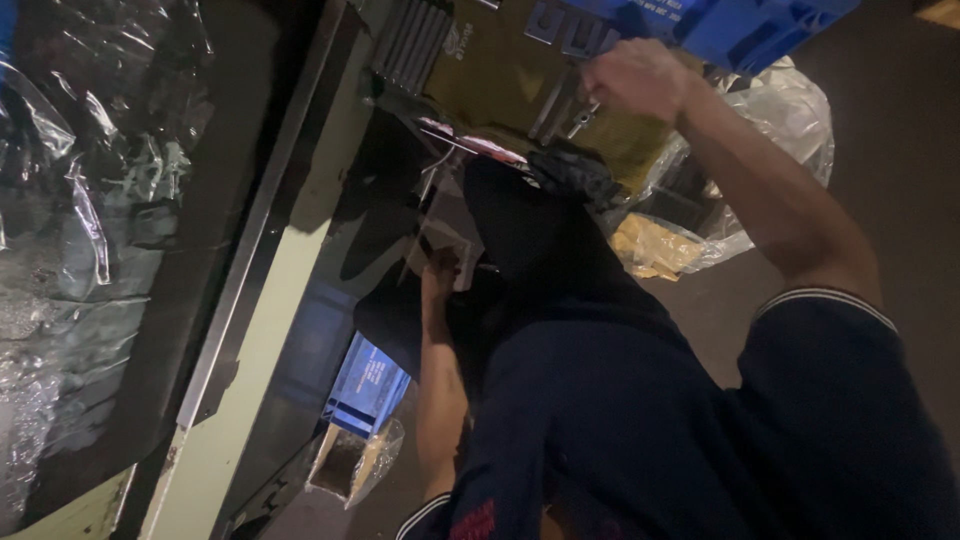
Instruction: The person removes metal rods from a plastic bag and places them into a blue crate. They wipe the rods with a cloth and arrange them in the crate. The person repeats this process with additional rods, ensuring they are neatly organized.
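Dim floor (900,150); right hand (632,78) grips blue crate (740,28), left hand (438,268) below.

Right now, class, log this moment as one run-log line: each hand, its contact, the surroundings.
right hand: on blue crate edge, grip unclear | left hand: low in dark gap, hold unclear | nearby: clear plastic bags, metal frame

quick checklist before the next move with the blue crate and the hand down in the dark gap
1. Right hand on the blue crate: ok, it touches the crate's lower edge.
2. Grip closed on the crate: cannot tell, fingers hidden.
3. Left hand visible: ok, low by a pale sheet in the dark gap.
4. What the left hand holds: cannot tell.
5. Plastic bags beneath the crate: ok, lying apart from both hands.
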